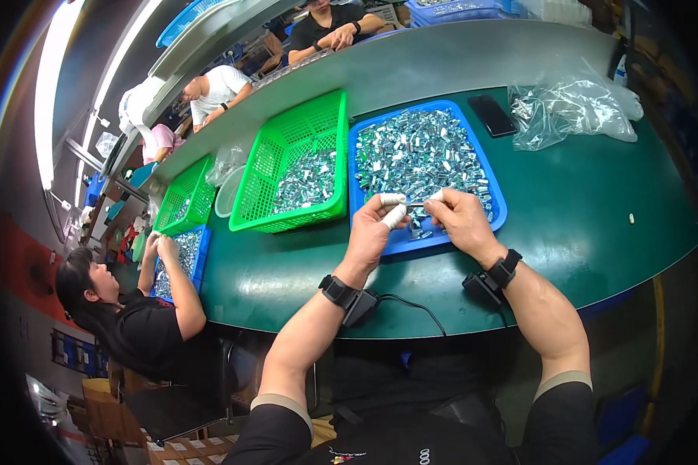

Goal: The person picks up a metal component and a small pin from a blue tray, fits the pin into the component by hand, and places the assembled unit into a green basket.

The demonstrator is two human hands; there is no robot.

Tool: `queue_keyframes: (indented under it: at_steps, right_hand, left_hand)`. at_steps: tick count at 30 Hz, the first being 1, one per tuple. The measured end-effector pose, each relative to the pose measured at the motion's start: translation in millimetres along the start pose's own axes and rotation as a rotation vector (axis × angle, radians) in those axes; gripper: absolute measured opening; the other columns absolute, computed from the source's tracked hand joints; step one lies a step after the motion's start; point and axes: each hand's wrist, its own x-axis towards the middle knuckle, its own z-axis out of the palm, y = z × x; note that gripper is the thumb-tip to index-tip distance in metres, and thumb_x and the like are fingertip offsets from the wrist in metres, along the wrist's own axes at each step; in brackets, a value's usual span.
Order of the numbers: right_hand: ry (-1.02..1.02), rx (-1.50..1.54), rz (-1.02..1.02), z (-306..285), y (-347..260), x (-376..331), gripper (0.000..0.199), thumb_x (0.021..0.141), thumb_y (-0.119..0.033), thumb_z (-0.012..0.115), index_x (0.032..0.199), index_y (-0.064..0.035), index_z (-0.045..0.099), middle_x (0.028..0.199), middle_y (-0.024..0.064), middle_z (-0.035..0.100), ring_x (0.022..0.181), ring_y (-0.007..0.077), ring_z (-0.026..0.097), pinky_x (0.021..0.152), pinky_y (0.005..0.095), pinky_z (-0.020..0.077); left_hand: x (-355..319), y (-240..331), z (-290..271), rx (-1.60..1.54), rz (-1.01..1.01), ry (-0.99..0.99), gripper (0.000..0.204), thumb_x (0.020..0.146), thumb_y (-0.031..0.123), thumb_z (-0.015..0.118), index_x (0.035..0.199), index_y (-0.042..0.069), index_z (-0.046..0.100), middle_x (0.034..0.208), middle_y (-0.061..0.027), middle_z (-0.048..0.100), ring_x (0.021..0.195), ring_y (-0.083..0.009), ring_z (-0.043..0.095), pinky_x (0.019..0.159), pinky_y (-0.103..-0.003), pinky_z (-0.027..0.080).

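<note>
Over the near edge of a blue tray (498,203) heaped with small shiny metal pieces (423,151), both of my hands are close together. My left hand (374,231) has white wraps on its fingertips and is closed in a pinch. My right hand (465,225), also with white on a finger, pinches from the other side. A thin, dark metal piece (416,204) spans the gap between the two sets of fingers. Its ends are hidden by my fingertips, so its exact kind cannot be made out.
Left of the tray stands a green perforated basket (248,203) partly filled with similar pieces. A black phone (492,116) and clear plastic bags (574,116) lie on the green table (582,232). A co-worker (124,310) sits at left by another blue tray (202,256).
</note>
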Motion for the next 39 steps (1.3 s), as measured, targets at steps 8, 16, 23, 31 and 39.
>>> queue_keyframes:
  at_steps: [8,16,23,31,39]
  right_hand:
    - [-0.069,-0.093,0.064,-4,-6,-1,0.04,0.104,-0.033,0.063,0.08,-0.0007,0.071,0.063,0.0057,0.066,0.057,0.0112,0.059,0.054,0.0307,0.0438]
    - [-0.078,-0.094,0.06,1,-7,-7,0.037,0.106,-0.028,0.062,0.08,-0.0018,0.066,0.065,0.0011,0.062,0.059,0.0082,0.054,0.054,0.0268,0.0419]
    - [0.015,0.009,0.024,1,-1,0,0.039,0.106,-0.029,0.063,0.076,-0.0028,0.062,0.064,0.002,0.062,0.058,0.0094,0.055,0.055,0.0287,0.0432]
    - [0.031,0.045,0.021,-3,5,4,0.04,0.105,-0.031,0.064,0.076,-0.0029,0.063,0.064,0.0021,0.063,0.058,0.0085,0.055,0.055,0.0278,0.0432]
    - [-0.015,0.049,0.057,0,-2,-1,0.039,0.107,-0.032,0.063,0.079,-0.0037,0.064,0.068,0.0004,0.064,0.062,0.0068,0.055,0.057,0.0253,0.0439]
  left_hand:
    - [-3,-10,-3,0.003,0.054,-0.061,0.017,0.1,0.005,0.069,0.116,0.002,0.067,0.103,-0.0058,0.073,0.092,-0.0133,0.071,0.081,-0.027,0.057]
    - [-22,6,1,0.088,0.194,-0.018,0.012,0.098,0.003,0.07,0.109,0.001,0.067,0.099,-0.0034,0.073,0.09,-0.0118,0.069,0.081,-0.028,0.056]
    - [-6,101,-74,0.864,0.63,0.374,0.022,0.09,0.003,0.074,0.112,0.003,0.071,0.105,-0.0125,0.074,0.095,-0.023,0.072,0.084,-0.034,0.057]
    - [15,59,-37,1.285,0.673,0.003,0.022,0.086,0.007,0.075,0.108,0.007,0.072,0.102,-0.0146,0.069,0.099,-0.0366,0.067,0.084,-0.046,0.054]
    - [56,-6,-34,1.419,0.564,-0.086,0.013,0.086,0.009,0.072,0.098,0.007,0.071,0.092,-0.0132,0.063,0.094,-0.0361,0.065,0.08,-0.047,0.053]
